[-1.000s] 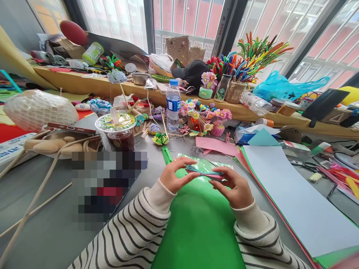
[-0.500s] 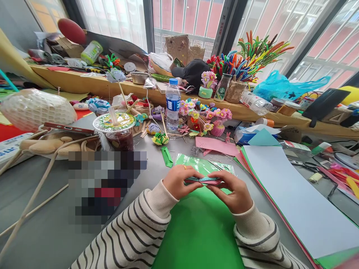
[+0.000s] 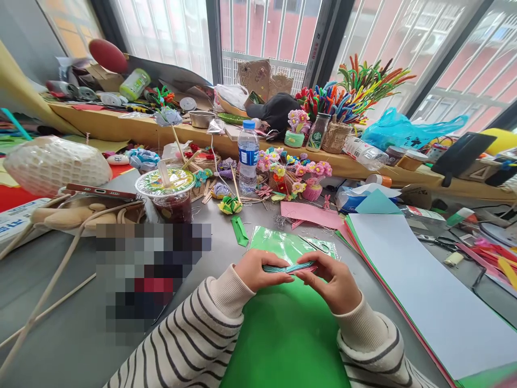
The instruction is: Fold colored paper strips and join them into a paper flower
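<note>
A thin bundle of folded paper [image 3: 299,267], blue-green with some pink along its lower edge, is pinched between my two hands above the table. My left hand [image 3: 258,270] has its thumb below and its fingers above the bundle's left end. At the other end, my right hand [image 3: 336,281] grips it between thumb and fingertips. Beneath both hands lies a large green sheet [image 3: 288,339]. Just beyond them is a clear plastic packet [image 3: 269,238] with green showing through, and a thin dark looped item [image 3: 321,246] on it. A folded green paper piece [image 3: 239,231] lies farther left.
Stacked paper sheets [image 3: 420,280], white on top, lie at the right. A lidded drink cup [image 3: 172,207] and a water bottle [image 3: 247,161] stand beyond my hands. Small craft flowers [image 3: 301,172] and pink paper [image 3: 311,214] are near the sill. Scissors [image 3: 440,240] lie far right.
The bundle has tilted in my hands, so more of its blue-green layers show and less pink. Both hands sit slightly lower in view, still holding it.
</note>
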Available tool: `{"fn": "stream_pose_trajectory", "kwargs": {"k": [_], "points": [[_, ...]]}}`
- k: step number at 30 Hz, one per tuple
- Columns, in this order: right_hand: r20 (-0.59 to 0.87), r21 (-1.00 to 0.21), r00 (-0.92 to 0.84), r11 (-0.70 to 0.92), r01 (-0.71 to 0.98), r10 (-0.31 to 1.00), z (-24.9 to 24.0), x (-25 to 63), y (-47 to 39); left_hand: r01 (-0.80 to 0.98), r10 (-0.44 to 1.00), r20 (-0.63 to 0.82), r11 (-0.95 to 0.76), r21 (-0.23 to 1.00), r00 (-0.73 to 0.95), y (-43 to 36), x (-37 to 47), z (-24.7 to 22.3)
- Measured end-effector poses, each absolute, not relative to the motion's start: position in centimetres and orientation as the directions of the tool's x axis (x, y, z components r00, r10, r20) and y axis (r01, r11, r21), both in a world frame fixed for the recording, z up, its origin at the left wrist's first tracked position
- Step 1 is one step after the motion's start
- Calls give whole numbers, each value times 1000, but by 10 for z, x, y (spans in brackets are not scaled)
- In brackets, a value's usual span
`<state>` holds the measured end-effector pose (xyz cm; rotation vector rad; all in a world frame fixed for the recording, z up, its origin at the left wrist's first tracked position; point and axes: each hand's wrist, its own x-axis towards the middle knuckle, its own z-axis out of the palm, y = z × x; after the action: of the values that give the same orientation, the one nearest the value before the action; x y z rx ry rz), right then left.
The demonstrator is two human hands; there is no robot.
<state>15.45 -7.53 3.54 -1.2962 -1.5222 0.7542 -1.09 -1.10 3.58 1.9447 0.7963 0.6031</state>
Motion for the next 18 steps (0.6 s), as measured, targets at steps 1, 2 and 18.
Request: {"fn": "stream_pose_trajectory", "kwargs": {"k": [1, 2, 18], "points": [[280, -897, 38, 247, 366, 959, 35, 154, -75, 286, 740, 85, -360, 888, 667, -11, -11, 36], [287, -896, 45, 252, 366, 957, 36, 154, -76, 285, 743, 85, -356, 890, 663, -11, -11, 36], [373, -818, -13, 335, 467, 928, 39, 158, -75, 237, 733, 149, -395, 888, 664, -14, -8, 36]]}}
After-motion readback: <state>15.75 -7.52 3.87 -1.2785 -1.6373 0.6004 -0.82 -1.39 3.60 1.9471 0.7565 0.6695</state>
